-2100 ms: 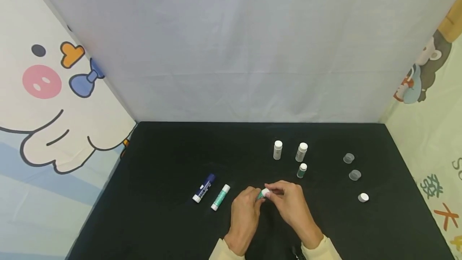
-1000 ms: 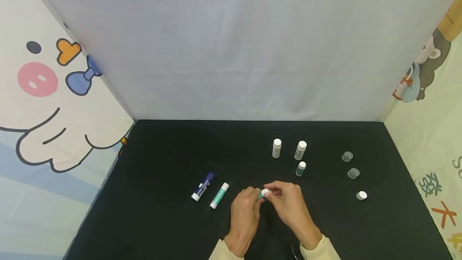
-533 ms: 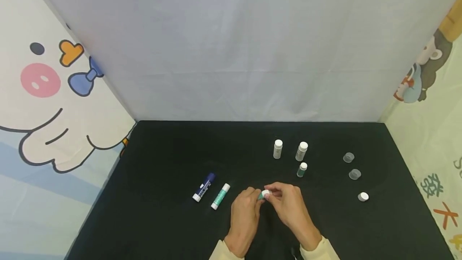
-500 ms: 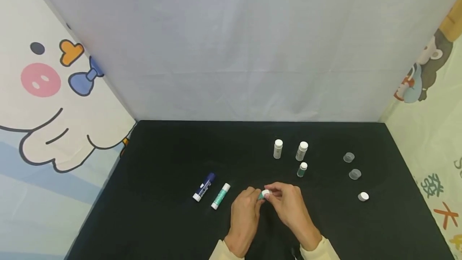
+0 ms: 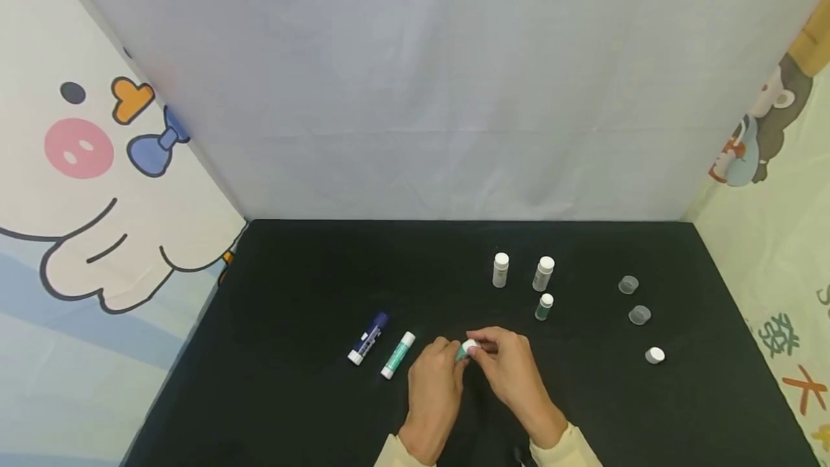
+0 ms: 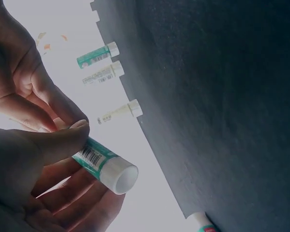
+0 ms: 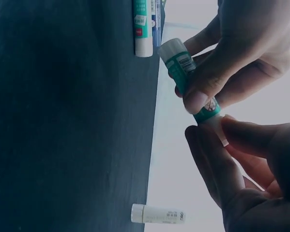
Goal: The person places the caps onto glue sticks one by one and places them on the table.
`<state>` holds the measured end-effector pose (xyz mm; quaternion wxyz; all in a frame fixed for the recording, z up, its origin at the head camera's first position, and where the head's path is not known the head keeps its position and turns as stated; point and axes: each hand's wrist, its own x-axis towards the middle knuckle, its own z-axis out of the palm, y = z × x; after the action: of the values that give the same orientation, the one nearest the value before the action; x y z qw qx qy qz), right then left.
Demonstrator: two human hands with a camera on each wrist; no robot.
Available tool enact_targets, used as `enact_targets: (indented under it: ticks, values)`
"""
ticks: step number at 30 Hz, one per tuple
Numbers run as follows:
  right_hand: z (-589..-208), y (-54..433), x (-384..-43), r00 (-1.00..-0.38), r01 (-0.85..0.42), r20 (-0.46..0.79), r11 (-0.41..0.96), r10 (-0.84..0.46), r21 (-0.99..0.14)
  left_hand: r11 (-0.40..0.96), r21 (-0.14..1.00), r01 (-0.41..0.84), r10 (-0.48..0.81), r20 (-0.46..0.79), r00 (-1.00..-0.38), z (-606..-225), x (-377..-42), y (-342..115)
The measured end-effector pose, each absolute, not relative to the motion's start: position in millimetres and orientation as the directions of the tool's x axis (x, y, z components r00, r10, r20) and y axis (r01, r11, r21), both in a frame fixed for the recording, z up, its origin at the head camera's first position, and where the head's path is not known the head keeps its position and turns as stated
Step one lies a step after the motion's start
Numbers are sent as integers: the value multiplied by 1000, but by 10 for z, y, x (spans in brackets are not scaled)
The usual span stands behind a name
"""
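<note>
Between my two hands is a green-and-white glue stick (image 6: 95, 159), a barcode on its label. My left hand (image 5: 433, 389) grips its green barrel, thumb on top and fingers beneath in the left wrist view. My right hand (image 5: 514, 379) pinches the white cap (image 5: 470, 346) at the other end with thumb and fingertips, which partly hide it. Just left of my hands lie another green glue stick (image 5: 398, 356) and a dark blue one (image 5: 368, 339). Beyond my right hand stand two white glue sticks (image 5: 501, 270) and a shorter green one (image 5: 544, 307).
At the right of the black table (image 5: 298, 279) sit two clear cups (image 5: 628, 285) and a loose white cap (image 5: 655, 355). A pale cloth wall (image 5: 447, 92) rises behind the table, with printed cloths on either side.
Both hands, still on the glue stick, have shifted slightly left. The other things on the table keep their places; the head view itself wavers a little.
</note>
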<state>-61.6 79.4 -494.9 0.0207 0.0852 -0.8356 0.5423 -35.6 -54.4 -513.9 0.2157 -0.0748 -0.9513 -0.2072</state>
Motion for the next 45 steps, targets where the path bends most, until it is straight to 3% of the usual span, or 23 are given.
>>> enact_targets:
  ticks: [22, 45]
  values:
    - [-5094, 545, -707, -972, -207, 133, 441, -194, -873, 930, 350, 110, -32, 376, -926, -5172, -336, -697]
    - [-5244, 333, -712, -958, -262, 163, 488, -237, -833, 964, 266, -5, -87, 295, -951, -5217, -312, -783]
